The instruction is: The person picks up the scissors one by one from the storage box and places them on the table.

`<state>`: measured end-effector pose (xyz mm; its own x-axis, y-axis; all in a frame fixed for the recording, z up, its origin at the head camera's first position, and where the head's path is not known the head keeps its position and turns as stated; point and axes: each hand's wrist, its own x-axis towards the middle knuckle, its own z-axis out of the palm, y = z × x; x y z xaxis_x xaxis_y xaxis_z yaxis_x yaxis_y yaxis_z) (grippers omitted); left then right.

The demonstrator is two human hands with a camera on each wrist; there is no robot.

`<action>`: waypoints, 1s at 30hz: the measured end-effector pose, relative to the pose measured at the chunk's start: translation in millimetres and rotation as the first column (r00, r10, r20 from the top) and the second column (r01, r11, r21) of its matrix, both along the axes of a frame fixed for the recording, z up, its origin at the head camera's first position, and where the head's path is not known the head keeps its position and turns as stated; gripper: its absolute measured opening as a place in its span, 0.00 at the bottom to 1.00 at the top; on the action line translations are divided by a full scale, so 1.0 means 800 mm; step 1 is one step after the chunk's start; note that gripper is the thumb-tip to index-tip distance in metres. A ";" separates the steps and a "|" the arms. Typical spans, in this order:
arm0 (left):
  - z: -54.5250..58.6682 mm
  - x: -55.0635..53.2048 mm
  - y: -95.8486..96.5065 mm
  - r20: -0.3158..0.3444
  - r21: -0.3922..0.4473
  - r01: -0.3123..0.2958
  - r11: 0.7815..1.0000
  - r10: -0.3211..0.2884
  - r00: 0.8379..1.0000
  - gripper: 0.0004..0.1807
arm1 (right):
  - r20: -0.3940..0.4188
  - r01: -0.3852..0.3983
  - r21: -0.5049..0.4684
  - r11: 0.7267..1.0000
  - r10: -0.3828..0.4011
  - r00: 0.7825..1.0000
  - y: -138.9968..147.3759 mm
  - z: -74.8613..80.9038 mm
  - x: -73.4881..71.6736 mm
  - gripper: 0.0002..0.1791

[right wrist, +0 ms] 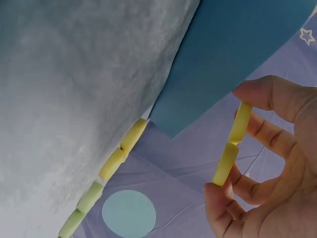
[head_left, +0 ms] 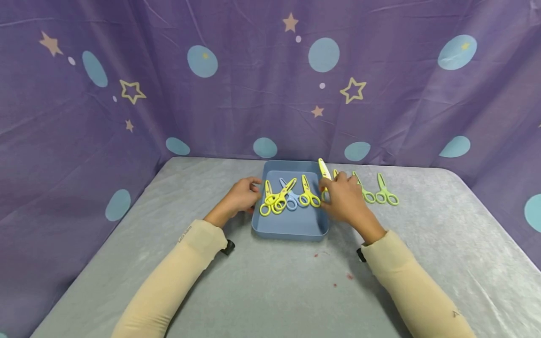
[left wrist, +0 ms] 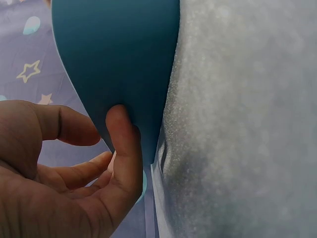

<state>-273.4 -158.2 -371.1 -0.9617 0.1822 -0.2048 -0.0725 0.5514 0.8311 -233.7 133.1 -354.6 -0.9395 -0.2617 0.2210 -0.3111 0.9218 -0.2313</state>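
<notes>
My right hand point(head_left: 344, 197) grips a pair of yellow scissors point(head_left: 324, 169) by its handles, over the right rim of a blue tray point(head_left: 291, 230). In the right wrist view the handle loops point(right wrist: 241, 123) sit between thumb and fingers, above the tray wall. At the tray's left side my left hand point(head_left: 243, 195) pinches the rim; the left wrist view shows a digit against the outer wall point(left wrist: 119, 49). Inside the tray lie several scissors: yellow overlapping scissors point(head_left: 281, 199), blue scissors point(head_left: 291, 203) partly beneath them, and separate yellow scissors point(head_left: 310, 197).
Right of the tray, on the grey-covered table point(head_left: 274, 291), lie green scissors point(head_left: 385, 190), more green scissors point(head_left: 368, 196) and yellow scissors point(head_left: 336, 172) partly behind my right hand. A purple patterned curtain point(head_left: 253, 103) stands behind the table.
</notes>
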 end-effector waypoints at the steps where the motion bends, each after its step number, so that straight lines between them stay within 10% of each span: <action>1: 0.000 0.000 0.000 -0.001 0.000 -0.002 1.000 0.002 1.000 0.31 | -0.001 -0.001 -0.001 1.000 0.001 1.000 0.001 0.000 0.000 0.16; 30: -0.001 -0.003 -0.001 0.015 -0.006 0.000 1.000 0.000 1.000 0.31 | 0.016 0.054 0.001 0.999 -0.054 0.998 0.055 0.002 -0.004 0.17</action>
